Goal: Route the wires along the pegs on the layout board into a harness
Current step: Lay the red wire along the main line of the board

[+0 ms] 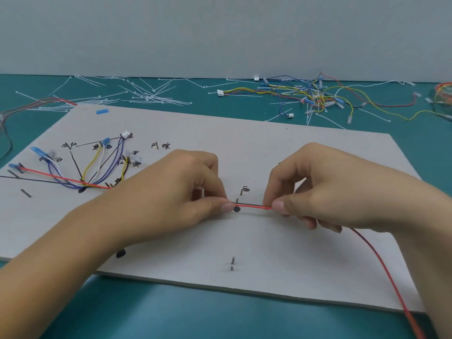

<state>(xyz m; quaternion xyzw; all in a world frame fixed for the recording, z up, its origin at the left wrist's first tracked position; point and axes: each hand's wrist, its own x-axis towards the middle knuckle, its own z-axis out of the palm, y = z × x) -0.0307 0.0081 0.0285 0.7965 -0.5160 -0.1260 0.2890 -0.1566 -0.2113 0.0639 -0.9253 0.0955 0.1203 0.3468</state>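
- The fingers [226, 207] of the left hand [176, 192] are closed in a pinch on the red wire [252, 206]. Those of the right hand [315, 189] pinch the same wire a little further along, and the short piece between them is pulled straight.
- This piece lies low over the layout board [293, 253], along a drawn black line and just beside a small peg [236, 199]. Whether it touches the peg cannot be told.
- To do this step well, the person should probably keep a light tension, lay the wire on the correct side of the peg, and let the right hand slide along so that no slack forms.
- The wire begins at a blue terminal [13, 165] near the board's left edge. Its free part trails from under the right hand and off the front right of the board, where it could catch on the edge.
- The routed wires [97, 167] fan out on the left of the board, well apart from the hands.
- Another peg [232, 263] stands nearer the front.
- White cable ties [151, 96] and a tangle of loose wires [313, 96] lie on the table [171, 314] behind the board, not in the way.
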